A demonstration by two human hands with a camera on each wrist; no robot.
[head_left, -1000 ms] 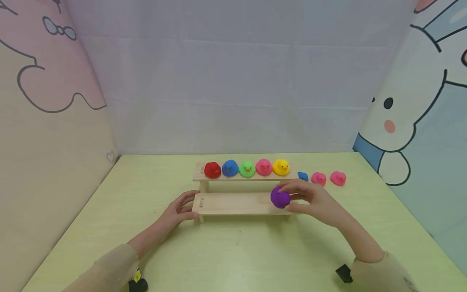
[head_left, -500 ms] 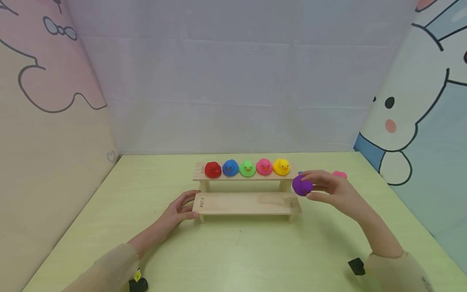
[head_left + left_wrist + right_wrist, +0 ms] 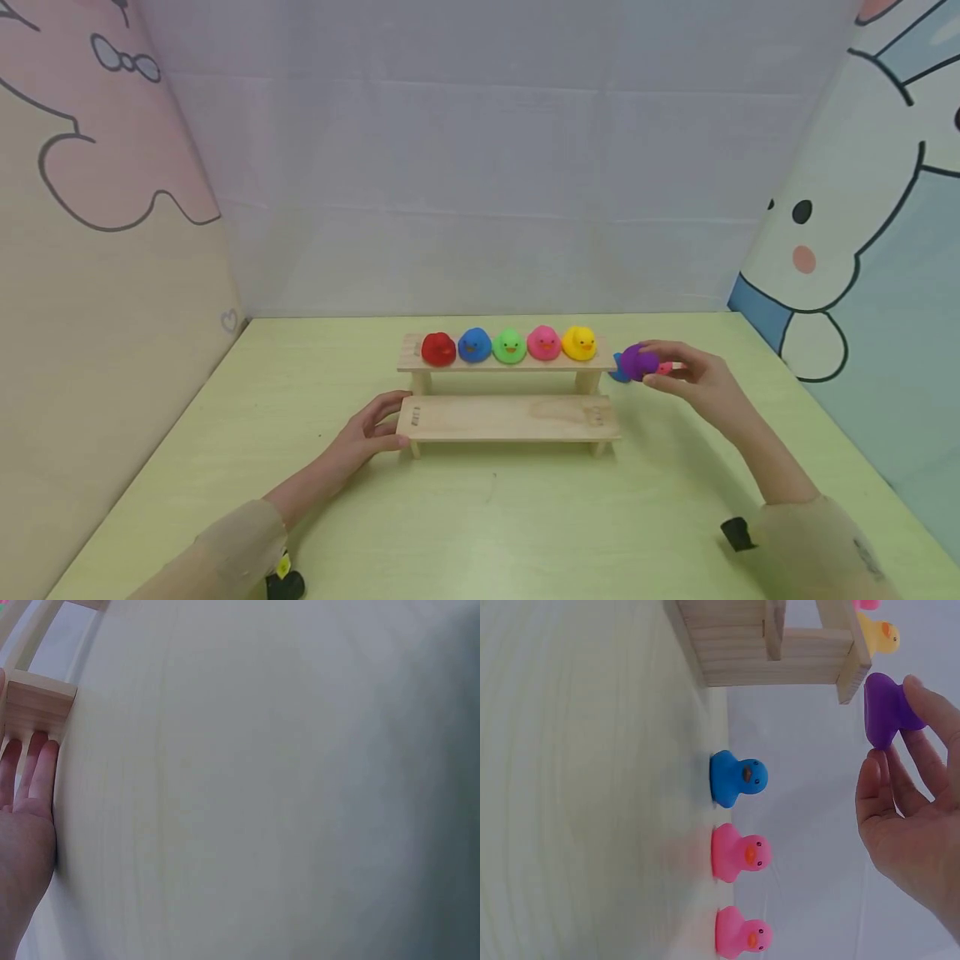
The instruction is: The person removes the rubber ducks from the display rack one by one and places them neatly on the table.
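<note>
My left hand (image 3: 375, 429) holds the left end of a two-step wooden stand (image 3: 510, 418), thumb at the front edge and fingers behind. In the left wrist view its fingers (image 3: 43, 774) reach up to the wood. Between right thumb and fingertips, my right hand (image 3: 701, 379) pinches a purple rubber duck (image 3: 637, 362), held in the air just right of the stand. A blue rubber duck (image 3: 735, 780) and two pink rubber ducks (image 3: 739, 853) stand on the table below it in the right wrist view. In the head view the right hand hides most of the pink ones.
Along the upper step stand a red duck (image 3: 438, 350), a blue duck (image 3: 475, 345), a green duck (image 3: 509, 347), a pink duck (image 3: 543, 343) and a yellow duck (image 3: 580, 343). Printed cloth walls surround the pale table (image 3: 465, 525) on three sides.
My right hand has carried the purple duck from over the lower step's right end, rightward and back, to beside the upper step. The left hand and the stand have stayed put.
</note>
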